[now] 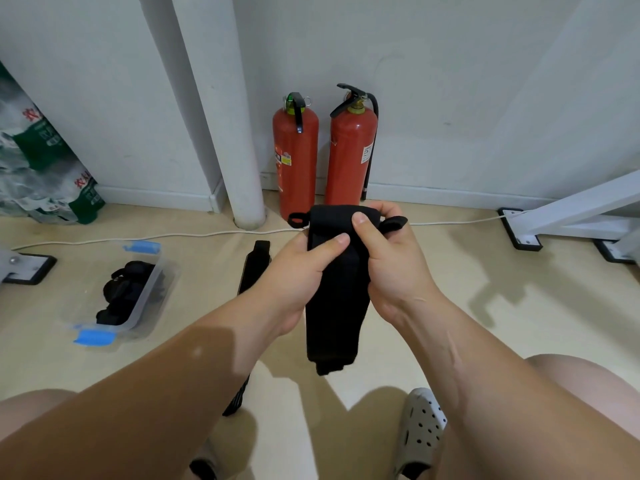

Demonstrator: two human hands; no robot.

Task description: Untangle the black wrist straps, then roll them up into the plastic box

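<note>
My forearms (173, 375) extend forward. Left hand (294, 271) and right hand (391, 258) grip one black wrist strap (334, 306) near its top, fingers (332, 244) curled round it; its tail hangs free. A second strap (256, 265) lies on the floor. Rolled straps (124, 292) occupy the plastic box (149, 292) at left. Judgement: partly complete; two straps left to roll.

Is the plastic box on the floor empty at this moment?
No, the plastic box holds several rolled black straps, which show as dark bundles through its clear wall.
</note>
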